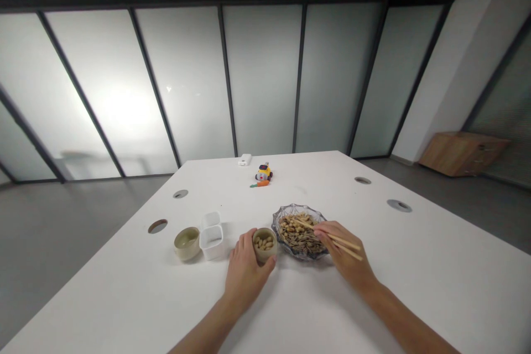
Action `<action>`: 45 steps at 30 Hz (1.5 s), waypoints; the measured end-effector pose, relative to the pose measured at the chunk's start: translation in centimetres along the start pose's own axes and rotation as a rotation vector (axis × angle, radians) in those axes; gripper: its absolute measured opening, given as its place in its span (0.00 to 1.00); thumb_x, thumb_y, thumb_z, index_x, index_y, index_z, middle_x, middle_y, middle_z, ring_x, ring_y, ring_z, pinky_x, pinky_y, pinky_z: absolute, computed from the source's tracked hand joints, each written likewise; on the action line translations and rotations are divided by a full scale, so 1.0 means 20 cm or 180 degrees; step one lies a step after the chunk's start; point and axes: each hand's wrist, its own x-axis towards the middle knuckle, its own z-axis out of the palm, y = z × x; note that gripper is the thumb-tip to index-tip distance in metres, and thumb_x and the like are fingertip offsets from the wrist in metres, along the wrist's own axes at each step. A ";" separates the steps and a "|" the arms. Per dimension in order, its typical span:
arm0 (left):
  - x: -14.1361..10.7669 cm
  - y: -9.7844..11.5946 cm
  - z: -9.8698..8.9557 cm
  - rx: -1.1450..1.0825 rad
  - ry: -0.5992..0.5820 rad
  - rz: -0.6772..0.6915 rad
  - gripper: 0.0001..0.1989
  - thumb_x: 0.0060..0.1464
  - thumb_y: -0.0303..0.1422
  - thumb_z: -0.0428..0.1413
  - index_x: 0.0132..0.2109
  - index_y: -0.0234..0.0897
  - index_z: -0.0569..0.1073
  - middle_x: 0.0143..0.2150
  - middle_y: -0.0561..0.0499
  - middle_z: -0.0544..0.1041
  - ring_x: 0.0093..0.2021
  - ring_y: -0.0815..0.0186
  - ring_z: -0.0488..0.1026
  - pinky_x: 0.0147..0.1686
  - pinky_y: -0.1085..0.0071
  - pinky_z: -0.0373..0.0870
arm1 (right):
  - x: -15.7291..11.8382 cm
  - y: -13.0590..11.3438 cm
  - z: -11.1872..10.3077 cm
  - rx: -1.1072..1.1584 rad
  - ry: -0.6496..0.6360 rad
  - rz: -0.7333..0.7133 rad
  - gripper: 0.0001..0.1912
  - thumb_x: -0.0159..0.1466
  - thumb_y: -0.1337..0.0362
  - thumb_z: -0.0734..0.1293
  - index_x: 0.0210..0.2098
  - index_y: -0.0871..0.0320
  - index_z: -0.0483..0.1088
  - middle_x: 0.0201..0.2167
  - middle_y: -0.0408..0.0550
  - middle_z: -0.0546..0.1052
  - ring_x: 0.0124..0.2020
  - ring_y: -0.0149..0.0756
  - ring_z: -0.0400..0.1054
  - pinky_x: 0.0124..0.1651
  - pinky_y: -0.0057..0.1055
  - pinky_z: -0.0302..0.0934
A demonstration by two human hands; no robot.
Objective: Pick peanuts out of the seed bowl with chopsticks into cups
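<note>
My left hand (245,266) is wrapped around a small olive-green cup (265,257) that stands close to the glass bowl. Several peanuts (264,242) lie inside the cup. In my right hand (344,249) is a pair of wooden chopsticks (346,242), their tips reaching down into the clear scalloped glass bowl (286,211). Peanuts and striped sunflower seeds (305,239) fill that bowl in a mixed heap. Whether the chopstick tips pinch a peanut is too small to tell.
Left of the cup are two white plastic containers (212,251) and a second olive cup (186,253). Farther back on the white table (124,287) are a toy car (264,172), an orange-and-green carrot-shaped item (261,183) and a white box-shaped device (244,160). Round cable holes (157,226) pierce the tabletop.
</note>
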 end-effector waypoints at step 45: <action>0.00 0.00 -0.01 0.0058 -0.0019 0.0016 0.33 0.56 0.42 0.58 0.66 0.38 0.64 0.66 0.39 0.72 0.66 0.49 0.69 0.64 0.54 0.64 | -0.01 0.00 0.00 -0.0073 -0.0271 -0.0138 0.11 0.75 0.59 0.67 0.42 0.53 0.82 0.42 0.52 0.84 0.42 0.43 0.81 0.47 0.37 0.80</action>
